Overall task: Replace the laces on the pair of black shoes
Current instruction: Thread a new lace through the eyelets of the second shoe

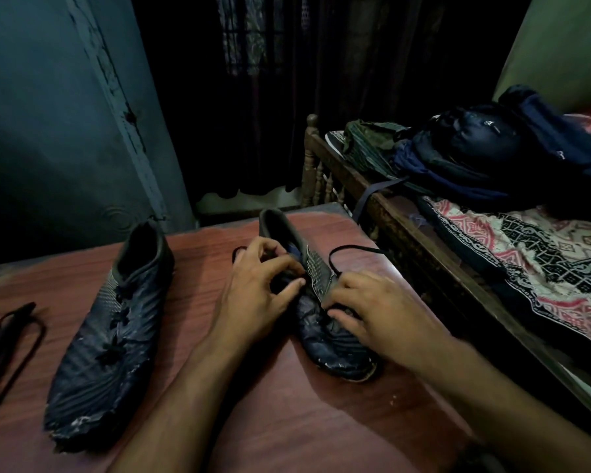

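Clutter crowds the right side: a carved wooden bed frame point(382, 199) runs just beside the counter point(287, 397), carrying a patterned red, white and black bedspread point(533, 254), one dark backpack point(481, 145) and a crumpled green cloth point(365, 141). A strap from the backpack hangs over the bed rail toward the counter's far corner. Behind hangs a dark curtain point(287, 97), and a worn blue-grey door point(65, 114) stands at the left.

Two black shoes lie on the reddish wood-grain counter, toes toward the camera, well apart. The left shoe point(113, 332) lies alone, its ribbed, scuffed upper showing frayed white wear at the toe and its eyelets mostly bare. The right shoe point(321, 302) has creased, leather-like skin, a dotted silver panel and a peeling toe edge; both hands cover its middle, hiding the eyelets there.

The left hand point(256, 295) has its grip pinched, thumb against curled fingers, on the black lace point(348, 249) at the shoe's throat. The right hand point(376, 315) rests over the shoe's outer side with fingers curled down onto the lace area; whether it actually pinches the lace cannot be told. One loop of that lace arcs out past the shoe to the right. A second flat, dark lace point(11, 339) lies folded at the counter's left edge, apart from both shoes.
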The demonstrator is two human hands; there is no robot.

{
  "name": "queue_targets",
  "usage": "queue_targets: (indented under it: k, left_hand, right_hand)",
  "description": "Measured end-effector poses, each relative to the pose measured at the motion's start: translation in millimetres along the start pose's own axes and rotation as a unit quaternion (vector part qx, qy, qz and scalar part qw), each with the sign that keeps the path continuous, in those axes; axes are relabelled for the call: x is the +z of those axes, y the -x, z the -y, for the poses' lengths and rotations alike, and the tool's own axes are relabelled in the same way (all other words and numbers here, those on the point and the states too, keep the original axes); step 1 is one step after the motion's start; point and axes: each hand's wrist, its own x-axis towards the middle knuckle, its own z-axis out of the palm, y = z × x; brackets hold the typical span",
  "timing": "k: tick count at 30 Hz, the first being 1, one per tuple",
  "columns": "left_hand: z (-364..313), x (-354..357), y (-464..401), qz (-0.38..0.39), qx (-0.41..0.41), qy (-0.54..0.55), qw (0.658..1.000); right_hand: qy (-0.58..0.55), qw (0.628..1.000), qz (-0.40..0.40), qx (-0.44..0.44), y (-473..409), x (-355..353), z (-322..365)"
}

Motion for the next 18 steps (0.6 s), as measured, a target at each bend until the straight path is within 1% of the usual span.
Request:
queue_targets:
  k: [2, 3, 6, 9, 11, 14, 16, 18]
  left_hand:
    - [1, 1, 1, -0.007, 0.000, 0.002, 1.000]
    - [0, 1, 1, -0.011, 0.005, -0.002, 1.000]
    - [-2, 1, 1, -0.016, 0.029, -0.025, 0.999]
    - [-4, 1, 0, 0.012, 0.080, -0.082, 0.993]
    - [-6, -1, 0, 0.036, 0.100, -0.114, 0.988]
    - [-8, -1, 1, 0.052, 0.106, -0.126, 0.985]
    - [-7, -1, 0, 0.058, 0.081, -0.109, 0.989]
    - [-2, -3, -2, 0.071, 0.071, -0.107, 0.989]
  right_hand:
    - [0.015, 0.996, 0.086, -0.024, -14, -12, -4]
    - [0.021, 0.993, 0.109, -0.042, -19, -16, -4]
    - [0.052, 0.983, 0.142, -0.100, -28, -24, -6]
    - [0.038, 0.980, 0.167, -0.101, -31, -33, -6]
    - [0.025, 0.981, 0.172, -0.083, -31, -37, -6]
    - [0.003, 0.985, 0.165, -0.054, -27, -38, -6]
    - [-0.014, 0.990, 0.138, -0.027, -22, -35, -4]
    - [-0.034, 0.996, 0.083, 0.008, -13, -27, -2]
